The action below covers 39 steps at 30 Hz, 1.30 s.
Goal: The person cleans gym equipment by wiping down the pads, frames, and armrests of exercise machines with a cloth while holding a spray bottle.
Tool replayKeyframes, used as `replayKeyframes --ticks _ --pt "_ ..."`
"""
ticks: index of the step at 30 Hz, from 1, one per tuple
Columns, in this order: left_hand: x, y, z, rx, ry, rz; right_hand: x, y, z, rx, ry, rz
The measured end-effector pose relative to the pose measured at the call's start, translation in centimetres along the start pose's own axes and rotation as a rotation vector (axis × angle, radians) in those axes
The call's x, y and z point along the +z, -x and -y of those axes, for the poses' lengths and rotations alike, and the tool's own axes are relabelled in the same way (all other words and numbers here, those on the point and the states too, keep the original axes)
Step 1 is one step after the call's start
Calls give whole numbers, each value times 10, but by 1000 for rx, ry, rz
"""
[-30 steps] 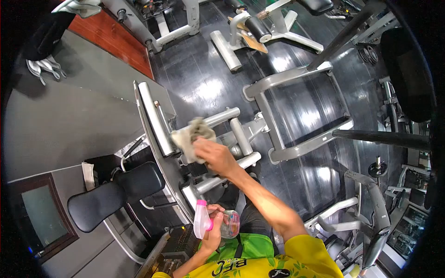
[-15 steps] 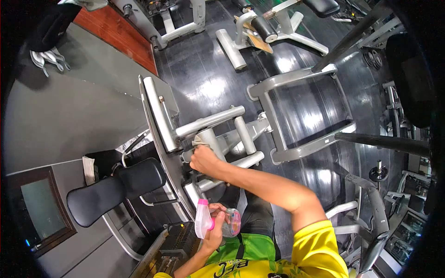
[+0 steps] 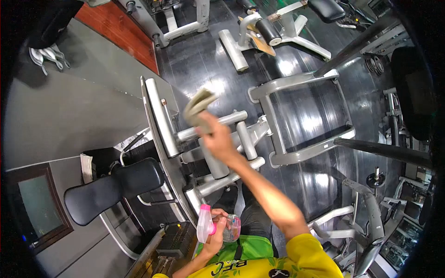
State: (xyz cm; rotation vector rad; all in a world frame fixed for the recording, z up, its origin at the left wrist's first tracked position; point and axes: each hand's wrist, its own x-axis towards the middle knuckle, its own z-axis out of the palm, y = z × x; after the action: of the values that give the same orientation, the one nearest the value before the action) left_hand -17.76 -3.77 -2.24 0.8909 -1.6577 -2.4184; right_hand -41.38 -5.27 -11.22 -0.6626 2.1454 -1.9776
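Observation:
My right hand is raised over the grey metal frame of a gym machine. In its closed fingers is a folded beige-green cloth, blurred by motion and apart from the frame tubes. Close to my body, my left hand is wrapped round a spray bottle with a pink-and-white spray head. The bottle's clear body shows to the right of the fingers. Part of the left palm is hidden behind the bottle.
A black padded seat stands to the left beside the machine's upright panel. Beyond are a rectangular grey frame and another machine with a roller pad. A weight stack sits at lower left. The dark floor is shiny.
My right hand has lifted off the machine's tube and moved up and away from my body with the cloth. My left hand and the spray bottle stay nearly in place.

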Motion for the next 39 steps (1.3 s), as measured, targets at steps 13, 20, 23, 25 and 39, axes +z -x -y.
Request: replayKeyframes --ticks 13,20,23,25,39 --pt "0 0 2 -6 -18 -24 -117 12 -72 -244 712 267" --pt "2 0 -1 -11 -48 -30 -85 24 -81 460 462 -190" --pt "1 1 1 -8 -29 -38 -55 41 -71 411 493 -264" --pt "2 1 2 -5 -7 -47 -44 52 -71 222 581 -259" --pt "2 2 0 14 -54 -51 3 -24 18 258 -406 -131"
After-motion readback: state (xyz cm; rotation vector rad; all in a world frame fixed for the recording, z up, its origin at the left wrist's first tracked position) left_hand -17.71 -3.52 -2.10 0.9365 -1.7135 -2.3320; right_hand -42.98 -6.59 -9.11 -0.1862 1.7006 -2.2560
